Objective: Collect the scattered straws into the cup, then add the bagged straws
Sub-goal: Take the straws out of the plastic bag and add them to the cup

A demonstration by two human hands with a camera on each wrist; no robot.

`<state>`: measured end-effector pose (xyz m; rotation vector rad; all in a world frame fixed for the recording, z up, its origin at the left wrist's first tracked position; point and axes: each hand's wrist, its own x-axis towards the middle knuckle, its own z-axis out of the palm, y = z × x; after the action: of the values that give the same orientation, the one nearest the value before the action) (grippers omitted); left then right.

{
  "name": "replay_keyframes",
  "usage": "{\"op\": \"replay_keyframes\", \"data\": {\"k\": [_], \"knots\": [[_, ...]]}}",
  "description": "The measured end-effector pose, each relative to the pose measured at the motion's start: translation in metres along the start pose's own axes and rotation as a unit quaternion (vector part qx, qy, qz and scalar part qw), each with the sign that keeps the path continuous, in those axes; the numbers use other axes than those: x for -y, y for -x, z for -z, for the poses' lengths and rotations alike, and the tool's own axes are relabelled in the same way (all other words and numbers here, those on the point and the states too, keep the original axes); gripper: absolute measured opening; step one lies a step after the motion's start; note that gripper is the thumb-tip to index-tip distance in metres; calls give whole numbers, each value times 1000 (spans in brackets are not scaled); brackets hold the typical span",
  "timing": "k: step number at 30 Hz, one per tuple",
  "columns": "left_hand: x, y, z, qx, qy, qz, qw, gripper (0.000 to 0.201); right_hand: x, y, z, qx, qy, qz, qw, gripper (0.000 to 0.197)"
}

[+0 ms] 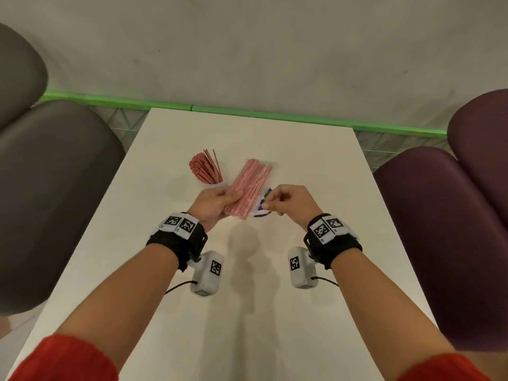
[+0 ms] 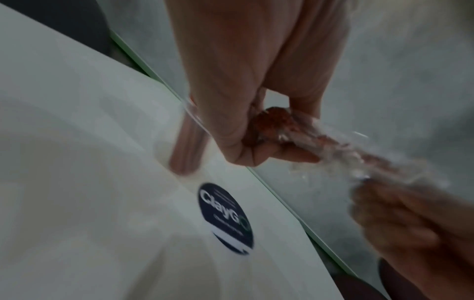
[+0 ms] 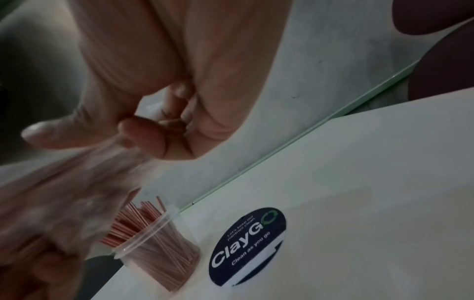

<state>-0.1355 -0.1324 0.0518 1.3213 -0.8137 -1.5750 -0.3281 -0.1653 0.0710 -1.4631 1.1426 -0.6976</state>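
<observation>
A clear plastic cup (image 1: 214, 183) (image 3: 159, 251) stands on the white table (image 1: 302, 166), stuffed with thin red-and-white straws (image 1: 204, 167) (image 3: 138, 221). Just right of it I hold a clear bag of the same straws (image 1: 248, 188) (image 2: 307, 140) above the table. My left hand (image 1: 217, 203) (image 2: 243, 125) grips the bag's near end. My right hand (image 1: 286, 200) (image 3: 153, 130) pinches the bag's clear plastic edge (image 3: 115, 160) between thumb and fingers. The wrist views are blurred.
A round dark "ClayGo" sticker (image 1: 262, 213) (image 2: 225, 217) (image 3: 247, 245) lies on the table under my hands. Grey seats (image 1: 49, 188) flank the table on the left, purple seats (image 1: 453, 229) on the right. A green ledge (image 1: 247, 112) and a grey wall run behind.
</observation>
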Motion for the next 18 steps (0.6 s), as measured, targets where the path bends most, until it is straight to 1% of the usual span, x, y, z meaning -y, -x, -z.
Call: {"op": "replay_keyframes", "data": {"k": [2,4,7,8,10,12,14,16,18], "knots": [[-2,7,15,-13,17,-5,1000,16,3,3,0,-11,0,8,1000,18],[-3,12,22,-13,34,-9,999,16,6,5,-6,-6,-11,0,1000,16],[-2,20,23,-7,53,-9,999,21,9,7,-25,20,-23,-38,999,36],[-1,22,21,0,54,-8,999,22,9,8,-31,31,-23,-49,998,38],[2,26,18,12,49,-6,999,22,8,9,-42,55,-36,-62,996,37],[5,30,16,21,39,0,999,24,6,9,-50,61,-45,-62,995,32],[6,32,16,33,34,9,999,28,5,9,-53,41,-51,-54,996,27],[6,34,18,35,34,11,999,27,5,9,-52,13,-57,-48,997,24],[4,35,23,25,47,0,999,23,5,9,-45,-25,-49,-44,998,12]]}}
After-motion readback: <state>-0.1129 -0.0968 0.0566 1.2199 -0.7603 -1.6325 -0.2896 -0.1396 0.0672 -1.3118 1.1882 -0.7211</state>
